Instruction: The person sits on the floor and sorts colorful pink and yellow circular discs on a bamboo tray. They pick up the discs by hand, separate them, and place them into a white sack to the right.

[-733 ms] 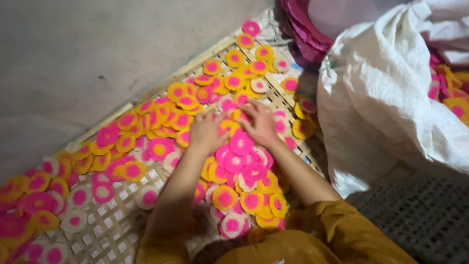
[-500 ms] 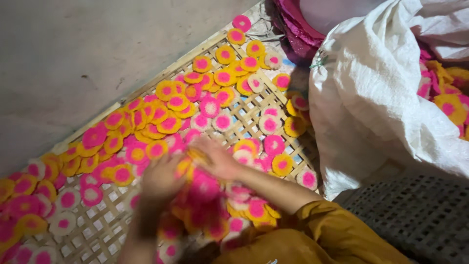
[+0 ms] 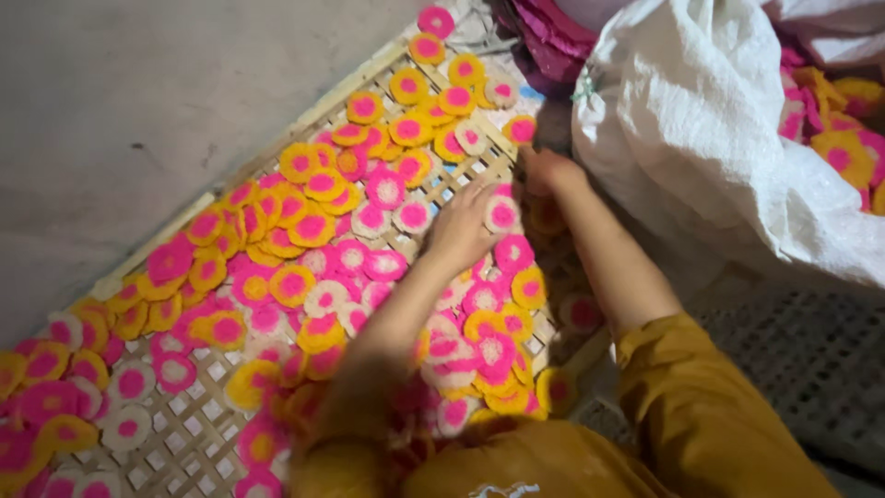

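Several round crackers in pink, yellow and white lie spread over a woven bamboo tray. My left hand rests flat on the crackers near the tray's right side, fingers spread and touching a white and pink one. My right hand reaches to the tray's right edge beside the white sack, its fingers curled over crackers there; whether it grips any is unclear. Both arms wear mustard-yellow sleeves.
A large white woven sack lies at the right, with more crackers beyond it. A magenta cloth bundle sits at the top. Grey concrete floor is at the left, a dark perforated mat at the lower right.
Both hands moved from the tray's middle toward its right edge near the sack. Crackers there have been spread outward.
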